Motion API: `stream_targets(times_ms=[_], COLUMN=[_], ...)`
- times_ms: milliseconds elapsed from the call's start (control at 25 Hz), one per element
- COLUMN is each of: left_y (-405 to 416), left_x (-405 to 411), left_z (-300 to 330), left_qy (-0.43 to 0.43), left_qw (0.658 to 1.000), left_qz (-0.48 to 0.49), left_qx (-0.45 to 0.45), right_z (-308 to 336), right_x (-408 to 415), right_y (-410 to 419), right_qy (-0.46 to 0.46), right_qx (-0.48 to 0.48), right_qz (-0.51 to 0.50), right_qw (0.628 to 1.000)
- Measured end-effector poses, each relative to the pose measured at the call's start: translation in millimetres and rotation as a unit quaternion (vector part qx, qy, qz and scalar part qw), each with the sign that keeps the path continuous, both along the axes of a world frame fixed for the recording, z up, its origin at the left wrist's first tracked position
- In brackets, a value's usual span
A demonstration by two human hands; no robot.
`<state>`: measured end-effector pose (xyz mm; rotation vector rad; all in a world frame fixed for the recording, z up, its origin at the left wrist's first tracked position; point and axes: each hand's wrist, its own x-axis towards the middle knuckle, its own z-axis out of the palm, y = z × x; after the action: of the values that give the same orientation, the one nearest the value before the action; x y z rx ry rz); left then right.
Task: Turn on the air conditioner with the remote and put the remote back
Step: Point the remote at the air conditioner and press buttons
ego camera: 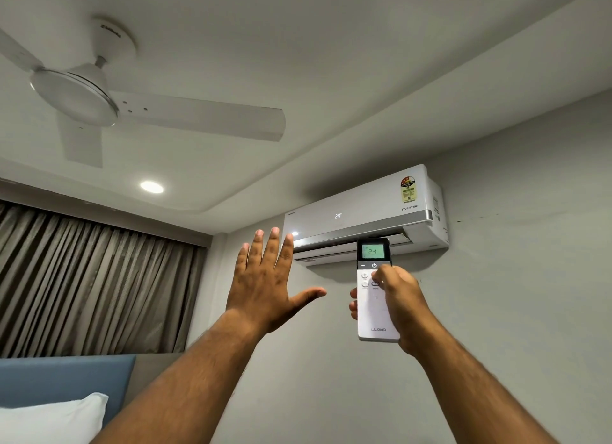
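A white split air conditioner hangs high on the grey wall, its front panel lit with "24" and its lower flap partly open. My right hand grips a white remote held upright and pointed at the unit, thumb resting on the buttons below the power key. The remote's green screen reads 24. My left hand is raised to the left of the remote, palm toward the unit, fingers spread, holding nothing.
A white ceiling fan hangs at upper left with its blades still. A round ceiling light glows above brown curtains. A blue headboard and a white pillow sit at lower left.
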<state>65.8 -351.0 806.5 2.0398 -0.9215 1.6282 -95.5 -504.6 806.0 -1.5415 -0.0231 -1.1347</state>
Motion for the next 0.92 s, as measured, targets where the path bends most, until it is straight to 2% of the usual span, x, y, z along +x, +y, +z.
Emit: stream_targets(times_ms=[560,920], left_y=[6.5,8.3], left_x=[-2.2,1.1], left_z=[-2.2,-7.0], left_qy=[0.028,0.036], left_qw=[0.999,0.999], left_qz=[0.010,0.003], left_qx=[-0.028,-0.015], right_z=[-1.7,-5.7], right_x=[2.2,1.8], right_y=[7.7,11.0], right_qy=[-0.010,-0.019], right_qx=[-0.003,-0.013], right_qz=[0.007,0.004], right_qw=[1.000,1.000])
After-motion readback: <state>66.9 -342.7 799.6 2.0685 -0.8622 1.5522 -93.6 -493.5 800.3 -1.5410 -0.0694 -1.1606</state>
